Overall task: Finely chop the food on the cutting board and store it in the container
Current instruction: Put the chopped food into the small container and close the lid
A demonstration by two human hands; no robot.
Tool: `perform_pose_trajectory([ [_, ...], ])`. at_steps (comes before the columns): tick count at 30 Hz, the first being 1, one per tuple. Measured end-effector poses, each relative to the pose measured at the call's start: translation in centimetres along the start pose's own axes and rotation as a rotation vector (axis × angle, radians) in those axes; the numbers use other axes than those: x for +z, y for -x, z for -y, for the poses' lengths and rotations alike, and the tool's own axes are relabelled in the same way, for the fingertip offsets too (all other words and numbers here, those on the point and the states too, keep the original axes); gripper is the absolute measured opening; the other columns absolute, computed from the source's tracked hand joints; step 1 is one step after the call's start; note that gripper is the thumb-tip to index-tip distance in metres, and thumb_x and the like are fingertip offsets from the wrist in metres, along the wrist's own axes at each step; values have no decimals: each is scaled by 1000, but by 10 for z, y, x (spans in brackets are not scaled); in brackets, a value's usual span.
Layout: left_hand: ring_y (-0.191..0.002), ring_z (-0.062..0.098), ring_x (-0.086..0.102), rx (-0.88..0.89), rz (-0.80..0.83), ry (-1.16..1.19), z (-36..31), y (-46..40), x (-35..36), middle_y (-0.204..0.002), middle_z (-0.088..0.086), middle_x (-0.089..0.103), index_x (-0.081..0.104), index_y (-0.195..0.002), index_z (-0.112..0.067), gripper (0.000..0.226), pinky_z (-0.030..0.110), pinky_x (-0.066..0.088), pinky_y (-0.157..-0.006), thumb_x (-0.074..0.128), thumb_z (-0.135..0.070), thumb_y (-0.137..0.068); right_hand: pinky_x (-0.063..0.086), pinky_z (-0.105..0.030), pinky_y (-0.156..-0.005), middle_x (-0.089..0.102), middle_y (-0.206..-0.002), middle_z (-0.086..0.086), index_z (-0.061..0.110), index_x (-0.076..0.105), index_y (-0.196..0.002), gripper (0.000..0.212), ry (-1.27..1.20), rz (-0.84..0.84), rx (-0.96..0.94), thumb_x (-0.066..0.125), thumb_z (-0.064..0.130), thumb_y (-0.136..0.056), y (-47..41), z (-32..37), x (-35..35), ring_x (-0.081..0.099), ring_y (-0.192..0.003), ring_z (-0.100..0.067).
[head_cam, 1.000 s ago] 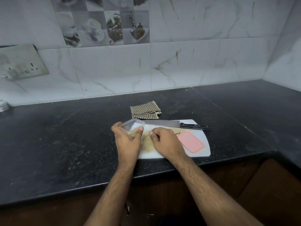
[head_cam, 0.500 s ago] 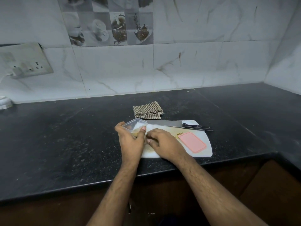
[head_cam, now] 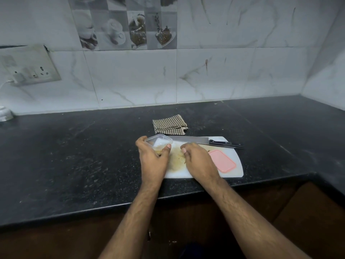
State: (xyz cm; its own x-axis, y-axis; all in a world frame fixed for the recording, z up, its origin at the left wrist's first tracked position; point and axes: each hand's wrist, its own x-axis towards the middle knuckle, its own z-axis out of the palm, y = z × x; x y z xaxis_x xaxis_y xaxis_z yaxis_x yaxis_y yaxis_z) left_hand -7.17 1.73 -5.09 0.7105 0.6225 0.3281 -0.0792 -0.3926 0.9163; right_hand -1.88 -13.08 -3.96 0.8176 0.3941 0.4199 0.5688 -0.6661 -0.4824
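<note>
Left hand (head_cam: 152, 158) is wrapped around the clear container (head_cam: 158, 142), thumb on the near wall and fingers round the far side, tipping it so its open mouth faces right, toward the food. A little pale brownish stuff sits low inside, by the thumb. Right hand (head_cam: 197, 159) lies palm down on the cutting board (head_cam: 237, 161), fingers curled together over the chopped food (head_cam: 177, 157); whether it is pinching any of it, I cannot tell. The food is a flat pale yellow-brown smear on the left half of the board, between the two hands.

The board's long axis runs left to right along the counter (head_cam: 74, 165) edge. The knife (head_cam: 205, 142) lies along the board's far edge, same axis, tip at the container, black handle pointing right and poking off the board. The pink lid (head_cam: 222, 160) rests flat on the right half, just beside the right hand. A folded checked cloth (head_cam: 169, 125) sits behind the board.

Against half a second ago, the right hand has slid away from the container, opening a gap where it was nearly touching the left thumb. Knife, lid and cloth have stayed put.
</note>
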Motion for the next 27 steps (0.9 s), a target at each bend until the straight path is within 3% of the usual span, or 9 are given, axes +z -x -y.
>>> perform_pose_trajectory([
  [4, -109, 35, 66, 14, -11, -30, 0, 0, 0, -130, 11, 56, 27, -132, -38, 75, 51, 54, -98, 74, -58, -77, 43, -34, -104, 55, -137, 9, 24, 59, -136, 35, 39, 271, -187, 41, 32, -106, 8, -4, -2, 46, -127, -10],
  [6, -111, 33, 64, 34, -14, -43, -2, 0, -1, -129, 11, 55, 27, -132, -35, 74, 49, 54, -99, 77, -50, -79, 44, -33, -103, 57, -134, 10, 23, 63, -133, 33, 35, 264, -199, 46, 29, -105, 9, -6, -4, 47, -124, -10],
  [10, -117, 18, 53, 105, 14, -80, -4, 0, 0, -131, 2, 42, 30, -130, -14, 71, 22, 46, -94, 82, -15, -81, 51, -34, -89, 64, -119, 11, 21, 71, -118, 25, 124, 152, -201, 53, 19, -101, 11, -6, -5, 52, -107, -12],
  [12, -114, 13, 51, 120, 31, -104, -6, 0, 0, -129, 0, 40, 29, -124, -19, 68, 5, 40, -84, 80, -8, -81, 52, -34, -81, 63, -119, 9, 22, 69, -112, 29, 243, 159, -198, 56, 4, -93, 13, -3, -7, 50, -102, -13],
  [14, -111, 10, 50, 127, 42, -116, -7, 0, 0, -127, -1, 39, 28, -119, -22, 67, 0, 39, -79, 79, -3, -80, 53, -35, -79, 59, -120, 6, 22, 66, -115, 42, 338, 206, -201, 58, -6, -85, 12, 0, -9, 49, -103, -16],
  [18, -114, 12, 50, 120, 56, -118, -8, -1, 0, -126, -1, 41, 27, -117, -25, 69, 6, 41, -82, 81, -3, -80, 52, -35, -78, 56, -108, -1, 18, 64, -111, 36, 440, 253, -241, 59, -7, -85, 6, 9, -17, 52, -101, -20],
  [21, -115, 14, 53, 114, 68, -106, -9, 0, 0, -127, 0, 42, 27, -117, -28, 70, 22, 48, -92, 83, -7, -79, 49, -34, -70, 55, -98, -3, 15, 66, -101, 33, 433, 268, -207, 58, -11, -82, -3, 10, -19, 57, -92, -23],
  [24, -116, 16, 54, 115, 69, -104, -10, 1, 0, -128, 0, 43, 26, -117, -31, 71, 31, 52, -95, 83, -10, -80, 52, -34, -77, 66, -101, -4, 17, 71, -102, 27, 241, 258, -59, 55, -1, -88, -14, 5, -21, 64, -92, -25],
  [27, -117, 16, 54, 114, 89, -97, -10, 1, 0, -128, -1, 44, 26, -115, -33, 71, 32, 52, -94, 84, -13, -79, 53, -25, -76, 72, -93, 6, 21, 75, -95, 22, -11, 121, 89, 60, 5, -90, -20, 5, -26, 66, -85, -10],
])
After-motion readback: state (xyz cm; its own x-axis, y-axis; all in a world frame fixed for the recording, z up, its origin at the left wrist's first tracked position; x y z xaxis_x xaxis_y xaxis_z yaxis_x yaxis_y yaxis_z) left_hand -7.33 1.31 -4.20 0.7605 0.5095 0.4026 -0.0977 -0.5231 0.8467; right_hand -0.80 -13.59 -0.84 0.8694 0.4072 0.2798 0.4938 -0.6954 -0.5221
